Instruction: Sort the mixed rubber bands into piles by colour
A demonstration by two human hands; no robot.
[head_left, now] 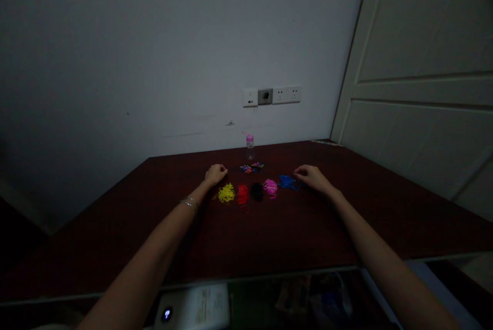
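Below the table's near edge, a white device (215, 296) with a lit round spot is seen. On the dark red table (269, 242), heaps of small band-like pieces are laid in a row: yellow (226, 194), red (243, 194), black (257, 191), pink (270, 187) and blue (286, 182). Just right of the blue heap, the right hand (313, 177) is held with fingers bent and tips brought close to the thumb; beyond the yellow heap, the left hand's (216, 173) fingers are curled inward. Whether anything is pinched by either cannot be made out. Farther off, a mixed-colour pile (251, 167) is backed by a pink-capped clear bottle (250, 149), and sockets (287, 94) are set in the wall (185, 62).
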